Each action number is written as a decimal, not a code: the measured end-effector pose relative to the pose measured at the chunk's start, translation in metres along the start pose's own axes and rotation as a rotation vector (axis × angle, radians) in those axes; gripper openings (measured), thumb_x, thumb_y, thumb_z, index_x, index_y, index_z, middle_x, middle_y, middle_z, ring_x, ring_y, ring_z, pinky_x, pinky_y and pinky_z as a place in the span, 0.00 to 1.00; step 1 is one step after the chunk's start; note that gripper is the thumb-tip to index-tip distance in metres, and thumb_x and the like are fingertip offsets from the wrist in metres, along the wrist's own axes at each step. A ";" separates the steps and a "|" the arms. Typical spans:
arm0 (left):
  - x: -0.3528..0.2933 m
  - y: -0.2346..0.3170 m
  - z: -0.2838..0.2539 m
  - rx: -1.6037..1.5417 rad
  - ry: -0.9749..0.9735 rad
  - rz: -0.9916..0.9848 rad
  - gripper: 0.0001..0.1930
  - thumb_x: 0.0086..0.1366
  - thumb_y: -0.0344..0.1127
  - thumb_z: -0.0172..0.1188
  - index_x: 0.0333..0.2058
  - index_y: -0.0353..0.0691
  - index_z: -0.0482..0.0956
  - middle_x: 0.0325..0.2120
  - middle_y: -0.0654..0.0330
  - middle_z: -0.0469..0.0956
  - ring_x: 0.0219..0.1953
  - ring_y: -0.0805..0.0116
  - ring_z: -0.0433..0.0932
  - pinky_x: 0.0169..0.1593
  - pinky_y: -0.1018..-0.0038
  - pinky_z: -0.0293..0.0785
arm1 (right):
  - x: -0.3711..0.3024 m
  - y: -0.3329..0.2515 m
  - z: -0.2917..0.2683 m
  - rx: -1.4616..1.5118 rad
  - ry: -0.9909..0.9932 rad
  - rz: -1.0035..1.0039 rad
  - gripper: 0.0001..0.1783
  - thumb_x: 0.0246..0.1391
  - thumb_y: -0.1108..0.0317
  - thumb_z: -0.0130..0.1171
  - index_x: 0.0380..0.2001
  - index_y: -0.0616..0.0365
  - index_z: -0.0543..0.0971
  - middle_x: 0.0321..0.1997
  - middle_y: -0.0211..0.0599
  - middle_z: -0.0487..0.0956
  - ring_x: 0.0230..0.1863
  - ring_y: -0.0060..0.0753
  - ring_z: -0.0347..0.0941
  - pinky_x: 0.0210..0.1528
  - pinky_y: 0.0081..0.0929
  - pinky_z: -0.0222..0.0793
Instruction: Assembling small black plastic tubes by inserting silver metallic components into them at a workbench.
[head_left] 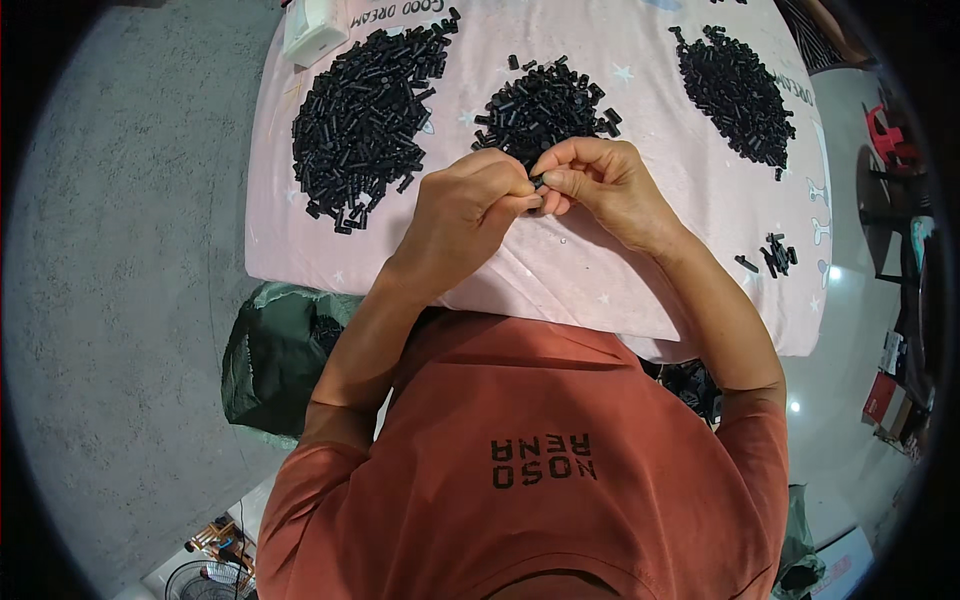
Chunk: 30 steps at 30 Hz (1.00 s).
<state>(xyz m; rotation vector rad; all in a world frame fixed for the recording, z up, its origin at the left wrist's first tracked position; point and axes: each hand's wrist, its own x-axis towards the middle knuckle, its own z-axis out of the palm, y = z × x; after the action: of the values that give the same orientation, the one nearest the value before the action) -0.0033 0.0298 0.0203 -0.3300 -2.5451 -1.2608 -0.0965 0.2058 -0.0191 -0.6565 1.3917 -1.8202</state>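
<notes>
My left hand (470, 205) and my right hand (600, 190) meet at the near side of the middle pile, fingertips pinched together. Between them is a small black cylindrical part (538, 183), mostly covered by the fingers; I cannot tell whether it is one piece or two. Just beyond my hands lies the middle pile of short black parts (545, 105). A larger pile of black tubular parts (365, 120) spreads to the left. Smaller black parts form another pile (735, 95) at the far right. A few black pieces (778, 257) lie apart near the right edge.
A pink patterned cloth (640, 290) covers the table. A white box (315, 32) stands at its far left corner. Below the near left edge sits a dark green bag (275, 360). Part of another person (835, 30) shows at the far right, near a red object (888, 138).
</notes>
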 end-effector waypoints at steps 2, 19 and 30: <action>0.002 0.003 -0.001 -0.004 0.018 -0.011 0.04 0.56 0.28 0.62 0.26 0.34 0.78 0.24 0.56 0.77 0.26 0.61 0.77 0.30 0.71 0.73 | -0.001 0.000 0.001 0.047 0.003 0.004 0.07 0.62 0.75 0.54 0.40 0.66 0.79 0.30 0.34 0.81 0.30 0.18 0.77 0.37 0.17 0.76; 0.005 -0.001 -0.006 0.074 -0.126 0.021 0.16 0.55 0.36 0.68 0.41 0.38 0.79 0.33 0.58 0.76 0.34 0.61 0.77 0.37 0.69 0.74 | 0.001 0.006 0.004 0.252 -0.009 0.000 0.08 0.61 0.77 0.55 0.43 0.60 0.71 0.30 0.28 0.77 0.30 0.16 0.73 0.34 0.13 0.71; 0.004 0.002 -0.002 0.124 -0.157 -0.028 0.14 0.57 0.38 0.66 0.39 0.37 0.78 0.33 0.57 0.75 0.34 0.58 0.77 0.37 0.66 0.73 | 0.001 0.009 0.002 0.343 -0.024 0.033 0.08 0.58 0.79 0.58 0.40 0.58 0.72 0.29 0.29 0.79 0.27 0.15 0.72 0.31 0.12 0.69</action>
<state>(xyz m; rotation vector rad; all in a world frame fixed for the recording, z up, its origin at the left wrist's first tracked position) -0.0057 0.0297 0.0242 -0.3814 -2.7545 -1.1200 -0.0937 0.2025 -0.0269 -0.4714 1.0319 -1.9551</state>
